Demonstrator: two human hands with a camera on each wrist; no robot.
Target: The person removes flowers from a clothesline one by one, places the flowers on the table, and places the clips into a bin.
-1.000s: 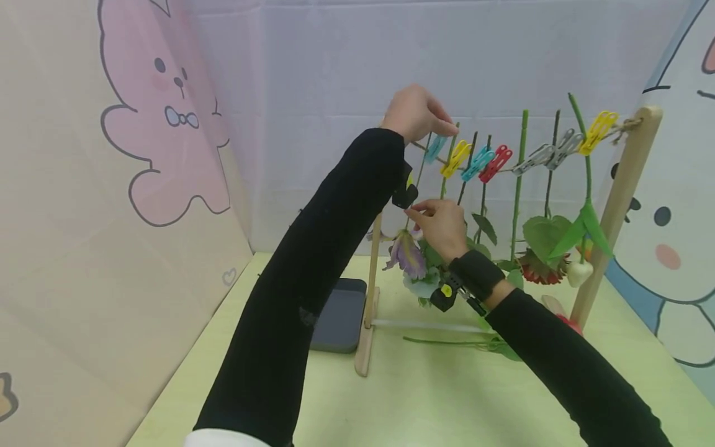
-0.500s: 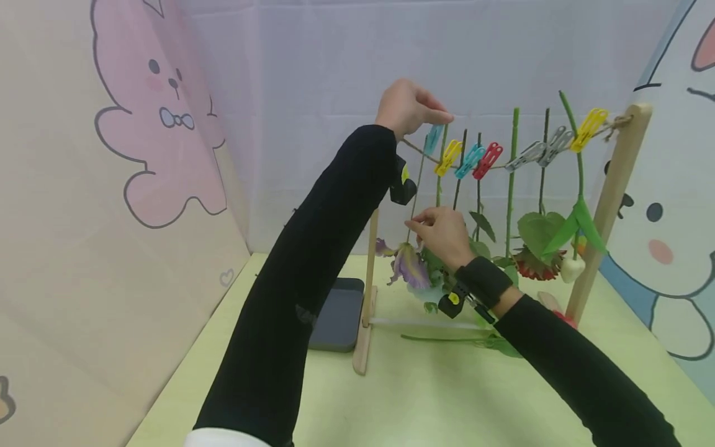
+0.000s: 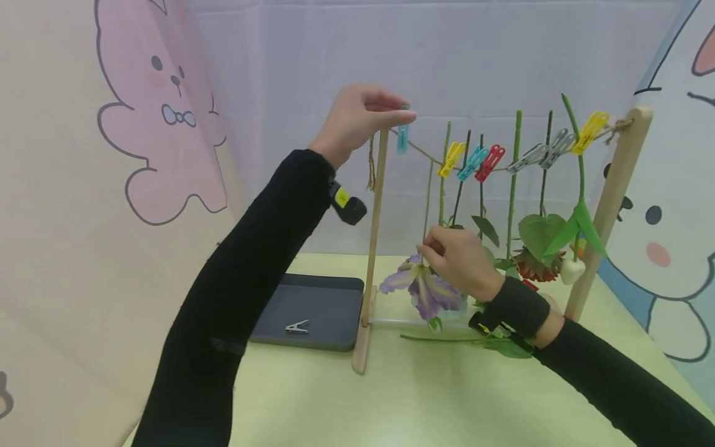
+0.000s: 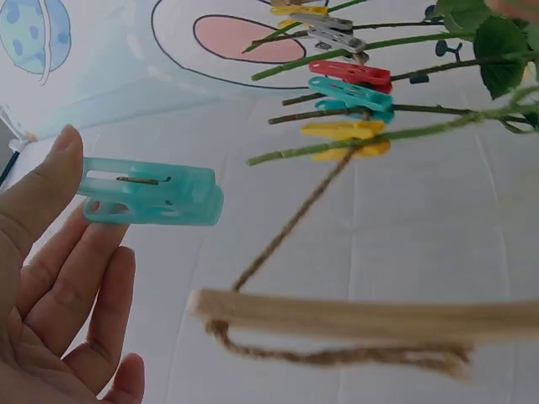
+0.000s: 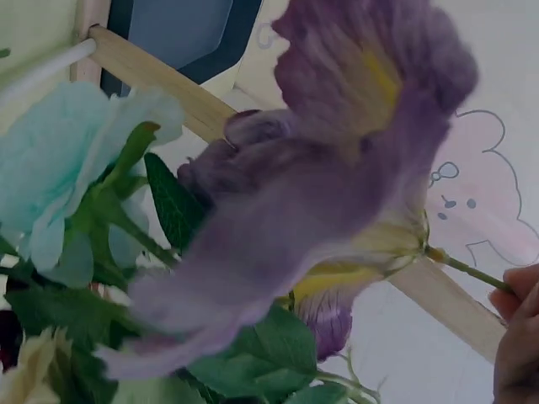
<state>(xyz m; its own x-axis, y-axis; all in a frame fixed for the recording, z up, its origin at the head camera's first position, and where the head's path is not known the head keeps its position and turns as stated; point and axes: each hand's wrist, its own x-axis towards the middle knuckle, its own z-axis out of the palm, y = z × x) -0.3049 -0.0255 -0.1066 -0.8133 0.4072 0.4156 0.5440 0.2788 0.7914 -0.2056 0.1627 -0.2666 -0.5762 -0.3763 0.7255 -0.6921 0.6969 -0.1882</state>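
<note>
My left hand (image 3: 363, 118) pinches a light blue clothespin (image 3: 403, 138) by its ends, near the top of the rack's left post. In the left wrist view the clothespin (image 4: 156, 194) shows from the side, apart from the twine (image 4: 290, 227), with nothing in its jaws. Lower down, my right hand (image 3: 460, 257) pinches the thin stem of a purple flower (image 3: 429, 295). The blossom hangs head down, its stem (image 3: 428, 195) rising above the fingers towards the twine. In the right wrist view the purple petals (image 5: 337, 168) fill the middle, and only the fingertips (image 5: 505, 305) show at the right edge.
Yellow (image 3: 451, 159), blue (image 3: 473, 162), red (image 3: 490, 162) and grey clothespins (image 3: 527, 158) hold upside-down flowers along the twine. A dark tray (image 3: 329, 304) with a metal clip (image 3: 297, 327) stands left of the wooden post (image 3: 377, 223). A green stem (image 3: 441, 339) lies on the table.
The left hand has moved left with the blue clothespin, which has come off the twine and the purple flower's stem. The right hand has lowered the flower slightly.
</note>
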